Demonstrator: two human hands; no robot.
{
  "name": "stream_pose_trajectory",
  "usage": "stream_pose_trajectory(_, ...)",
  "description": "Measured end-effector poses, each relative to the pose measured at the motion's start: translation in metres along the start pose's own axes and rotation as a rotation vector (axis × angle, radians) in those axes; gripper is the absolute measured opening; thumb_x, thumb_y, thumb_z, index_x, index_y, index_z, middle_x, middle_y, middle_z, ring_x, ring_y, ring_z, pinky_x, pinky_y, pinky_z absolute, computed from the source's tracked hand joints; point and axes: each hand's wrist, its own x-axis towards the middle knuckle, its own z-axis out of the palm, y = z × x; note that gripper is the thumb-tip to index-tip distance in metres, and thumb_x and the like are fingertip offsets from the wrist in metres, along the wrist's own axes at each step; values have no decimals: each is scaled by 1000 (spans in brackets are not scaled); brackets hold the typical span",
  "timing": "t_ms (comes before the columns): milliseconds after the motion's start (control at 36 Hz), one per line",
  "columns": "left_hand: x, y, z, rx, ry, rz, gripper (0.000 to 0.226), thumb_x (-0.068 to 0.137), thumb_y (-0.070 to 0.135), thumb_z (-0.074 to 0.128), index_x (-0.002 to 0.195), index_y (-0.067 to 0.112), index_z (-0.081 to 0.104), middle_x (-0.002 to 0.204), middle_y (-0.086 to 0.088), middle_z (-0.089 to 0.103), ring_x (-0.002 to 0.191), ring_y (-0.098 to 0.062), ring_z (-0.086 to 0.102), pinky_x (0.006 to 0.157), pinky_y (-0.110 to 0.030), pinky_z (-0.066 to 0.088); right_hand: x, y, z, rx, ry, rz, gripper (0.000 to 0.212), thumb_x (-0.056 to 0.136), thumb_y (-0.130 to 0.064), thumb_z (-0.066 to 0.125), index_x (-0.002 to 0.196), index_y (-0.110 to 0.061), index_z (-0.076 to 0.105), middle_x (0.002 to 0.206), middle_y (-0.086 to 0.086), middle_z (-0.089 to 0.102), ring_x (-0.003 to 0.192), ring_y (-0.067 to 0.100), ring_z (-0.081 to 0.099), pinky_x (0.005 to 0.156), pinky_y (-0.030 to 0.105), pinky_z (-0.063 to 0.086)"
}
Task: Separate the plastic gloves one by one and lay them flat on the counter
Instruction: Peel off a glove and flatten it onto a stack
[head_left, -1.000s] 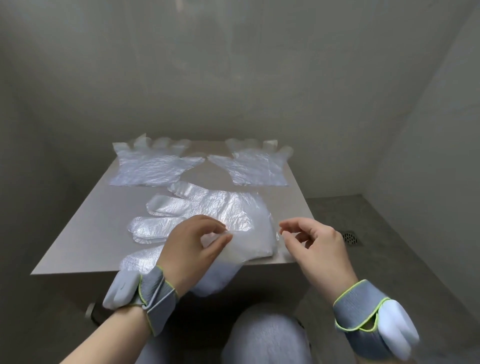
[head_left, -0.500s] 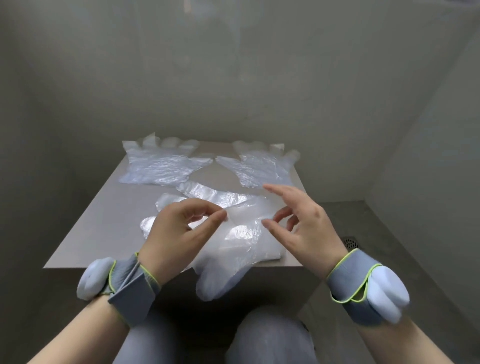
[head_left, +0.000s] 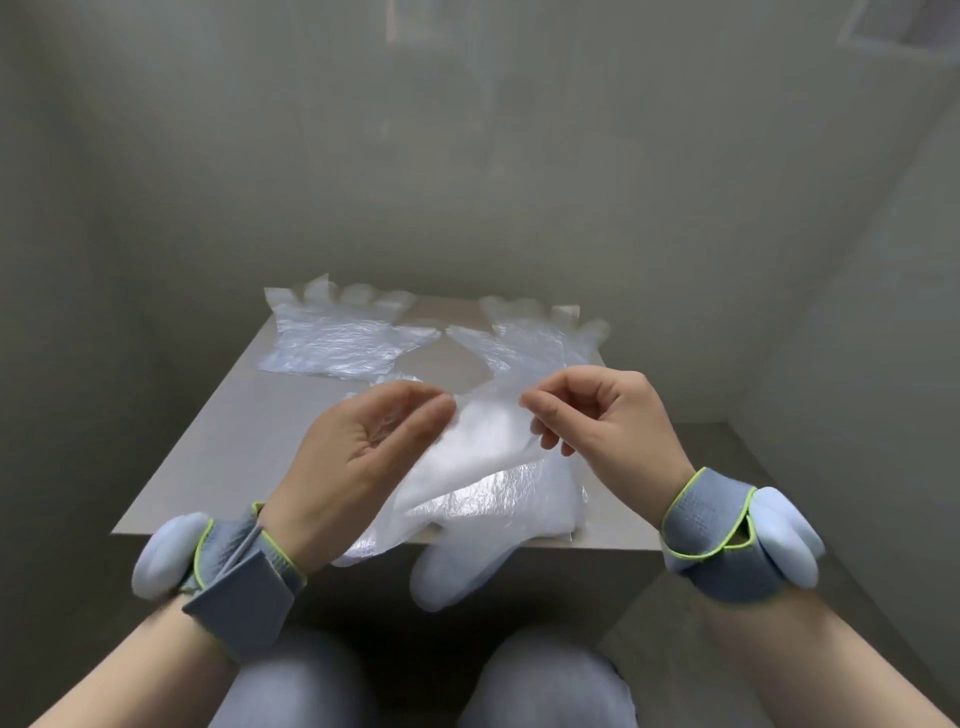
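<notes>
A bunch of clear plastic gloves (head_left: 483, 467) hangs above the near edge of the grey counter (head_left: 218, 431), its fingers drooping past the edge. My left hand (head_left: 363, 457) pinches the cuff on the left between thumb and fingers. My right hand (head_left: 602, 426) pinches the same cuff edge on the right. Two separated gloves lie flat at the back: one at the back left (head_left: 337, 343), one at the back right (head_left: 530, 338). How many gloves are in the held bunch cannot be told.
The counter sits in a corner with grey walls behind and on both sides. A lower floor (head_left: 727, 519) lies to the right of the counter. My knees (head_left: 426, 680) show below the counter's front edge.
Both hands have risen with the glove bunch off the counter. My right hand, open and apart a moment ago, has closed its fingers on the cuff edge next to the left hand.
</notes>
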Motion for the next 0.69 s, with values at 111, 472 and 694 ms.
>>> stream_pose_trajectory(111,-3,4,0,229,33,91,57,64,62,66,109,27,64,95,17,69,90,-2,65,82,-18,50,3,-12,-3,-32,23,-56,13,84,-11,68,72,-11,69,59,2,65,50,10,58,50,15,43)
stream_pose_trajectory(472,24,27,-10,-54,48,18,32,80,43,70,85,12,74,78,0,74,77,-17,71,82,-38,56,22,-40,-41,-148,101,-117,14,84,-15,68,71,-12,69,57,3,65,49,13,58,48,20,45)
stream_pose_trajectory(694,61,32,-17,-143,85,-1,16,90,8,58,86,2,73,78,-10,74,75,-22,70,73,-21,57,59,-50,-89,-214,115,-55,18,86,-13,66,74,0,68,57,3,61,48,12,54,49,22,47)
